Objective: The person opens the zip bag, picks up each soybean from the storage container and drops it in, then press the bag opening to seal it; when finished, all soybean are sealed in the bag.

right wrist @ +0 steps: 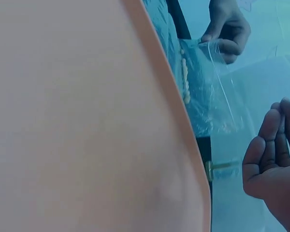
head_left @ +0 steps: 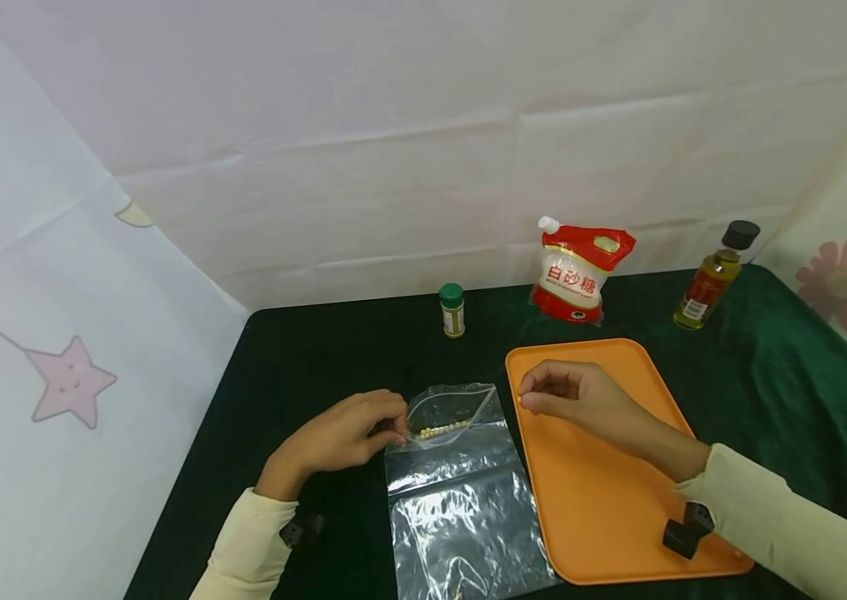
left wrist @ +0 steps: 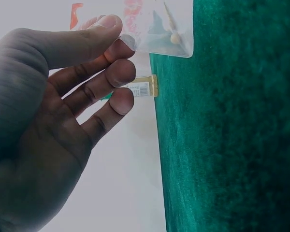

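Observation:
A clear zip bag (head_left: pixel 468 500) lies at the front of the dark green table, its mouth parted at the far end. Inside, near the mouth, is a row of small, round, pale-yellow pieces (head_left: pixel 442 430) that look like soybeans. With thumb and index finger, my left hand (head_left: pixel 352 429) pinches the left edge of the mouth. My right hand (head_left: pixel 581 404) hovers over the left part of the orange tray (head_left: pixel 596 517), to the right of the bag. Its thumb and index fingertips (right wrist: pixel 283 102) meet; I cannot tell whether something tiny is between them.
Behind the bag stands a small green-capped jar (head_left: pixel 452 310). A red and white spouted sugar pouch (head_left: pixel 577 275) stands beyond the tray, and an oil bottle (head_left: pixel 714 279) with a black cap stands to its right. White printed cloth (head_left: pixel 393 167) hangs behind the table.

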The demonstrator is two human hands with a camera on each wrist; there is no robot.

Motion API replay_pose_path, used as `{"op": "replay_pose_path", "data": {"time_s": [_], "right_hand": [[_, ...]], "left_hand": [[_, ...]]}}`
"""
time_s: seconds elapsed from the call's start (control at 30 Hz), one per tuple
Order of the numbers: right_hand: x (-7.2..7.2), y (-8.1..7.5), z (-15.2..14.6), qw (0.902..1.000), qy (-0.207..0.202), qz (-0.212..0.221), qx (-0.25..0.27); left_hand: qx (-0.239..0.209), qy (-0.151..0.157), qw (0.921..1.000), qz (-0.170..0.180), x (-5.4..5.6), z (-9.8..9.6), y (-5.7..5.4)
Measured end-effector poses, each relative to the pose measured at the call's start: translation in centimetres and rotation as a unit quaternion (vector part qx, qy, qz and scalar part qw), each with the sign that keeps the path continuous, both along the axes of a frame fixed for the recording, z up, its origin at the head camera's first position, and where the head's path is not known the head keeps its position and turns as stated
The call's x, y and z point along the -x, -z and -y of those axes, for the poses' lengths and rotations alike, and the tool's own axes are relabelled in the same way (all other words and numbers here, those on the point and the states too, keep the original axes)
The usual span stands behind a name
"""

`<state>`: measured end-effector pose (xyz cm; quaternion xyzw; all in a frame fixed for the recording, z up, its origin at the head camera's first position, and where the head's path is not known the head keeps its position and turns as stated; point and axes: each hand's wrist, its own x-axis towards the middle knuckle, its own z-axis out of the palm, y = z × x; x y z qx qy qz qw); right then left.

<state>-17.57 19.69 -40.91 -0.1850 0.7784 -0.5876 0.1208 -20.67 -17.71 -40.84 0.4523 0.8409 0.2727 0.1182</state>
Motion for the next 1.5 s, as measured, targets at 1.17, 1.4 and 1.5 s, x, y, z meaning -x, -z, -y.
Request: {"op": "replay_pose_path", "data": {"time_s": [1.17,1.4,1.5], "right_hand": [[-5.3,-3.2,-10.8,0.9018,-0.186,-0.010,-0.390],[-7.8,-1.8,-12.7,0.8811,-0.178,0.105,-0.425],[-8.8,-1.2,-12.8,0.8822,-0.175,0.121,-0.420]], "left_hand": [[0.001,0.000,0.9999,-0.015,-0.2,-0.3,-0.2],[-0.006,0.001,0.9999,-0.012,-0.3,-0.2,0.0],[-0.007,0.003,0.9999,-0.012,-0.3,-0.2,0.1]]}}
